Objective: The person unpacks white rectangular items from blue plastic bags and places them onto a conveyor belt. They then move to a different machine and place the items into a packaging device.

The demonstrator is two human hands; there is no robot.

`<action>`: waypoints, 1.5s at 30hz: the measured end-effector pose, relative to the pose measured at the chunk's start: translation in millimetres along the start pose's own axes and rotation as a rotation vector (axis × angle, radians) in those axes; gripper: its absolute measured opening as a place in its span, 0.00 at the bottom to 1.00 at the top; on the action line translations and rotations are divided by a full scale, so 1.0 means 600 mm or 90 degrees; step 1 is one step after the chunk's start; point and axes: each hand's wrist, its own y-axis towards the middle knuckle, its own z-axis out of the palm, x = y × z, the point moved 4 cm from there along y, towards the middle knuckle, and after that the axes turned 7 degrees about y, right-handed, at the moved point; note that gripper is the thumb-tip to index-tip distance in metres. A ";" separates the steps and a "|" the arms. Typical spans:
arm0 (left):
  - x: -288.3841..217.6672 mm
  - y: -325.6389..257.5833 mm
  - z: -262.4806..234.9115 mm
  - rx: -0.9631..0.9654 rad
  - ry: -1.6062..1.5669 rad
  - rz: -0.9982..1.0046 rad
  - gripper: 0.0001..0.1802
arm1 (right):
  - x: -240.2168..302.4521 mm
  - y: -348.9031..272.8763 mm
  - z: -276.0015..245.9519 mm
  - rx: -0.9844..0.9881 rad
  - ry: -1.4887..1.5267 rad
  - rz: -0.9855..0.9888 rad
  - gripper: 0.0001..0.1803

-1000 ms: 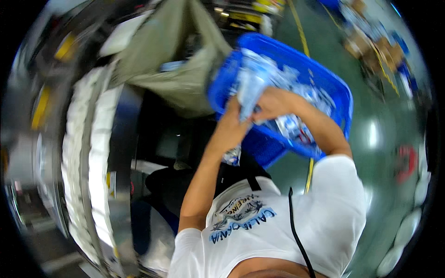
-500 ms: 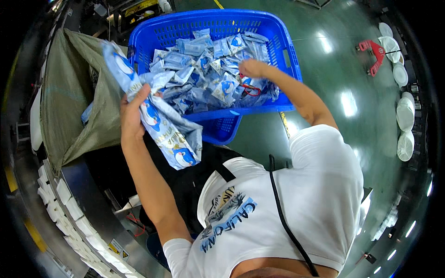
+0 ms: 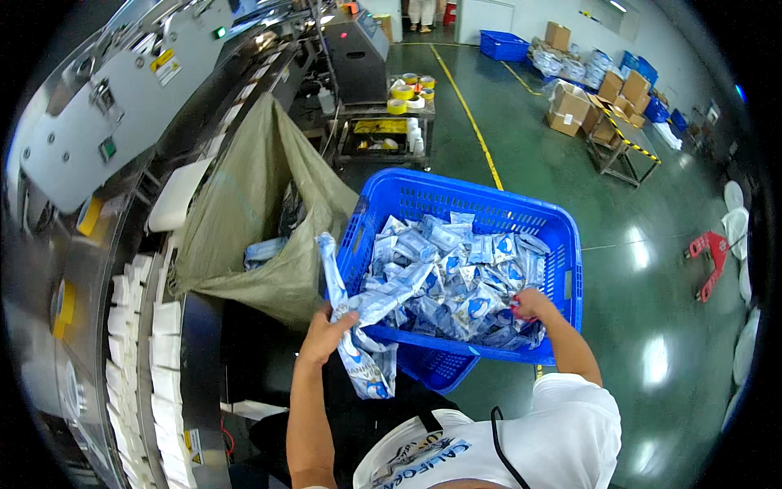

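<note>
My left hand (image 3: 326, 334) is closed round a long, crumpled strip of blue-and-white printed packaging film (image 3: 366, 371); one end sticks up and another part reaches over the basket's near left side. A big blue plastic basket (image 3: 468, 181) in front of me holds many small blue-and-white packets (image 3: 476, 306). At its right side, my right hand (image 3: 531, 305) is closed on red-handled scissors (image 3: 515, 306), just over the packets. Only a bit of the red handle shows; the blades are hidden.
An olive woven sack (image 3: 236, 220) gapes left of the basket, beside a machine with rows of white pads (image 3: 167, 350). Under the basket is another blue basket (image 3: 444, 371). Behind stands a cart with tape rolls (image 3: 401, 92). Cartons (image 3: 568, 110) are far right.
The view has tipped up and shifted left, showing more of the room. My right hand has taken hold of the red-handled scissors that lay on the packets. My left hand keeps the film strip.
</note>
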 end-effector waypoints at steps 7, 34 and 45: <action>0.077 -0.043 -0.025 -0.027 -0.156 -0.027 0.31 | 0.275 -0.169 -0.190 0.032 0.407 -0.135 0.30; 0.062 -0.130 -0.042 -0.257 -0.005 0.089 0.28 | 0.692 -0.178 -0.010 0.519 0.692 -0.285 0.35; 0.040 -0.040 -0.004 -0.221 -0.192 0.181 0.38 | 0.666 -0.131 -0.140 0.351 0.523 -0.401 0.38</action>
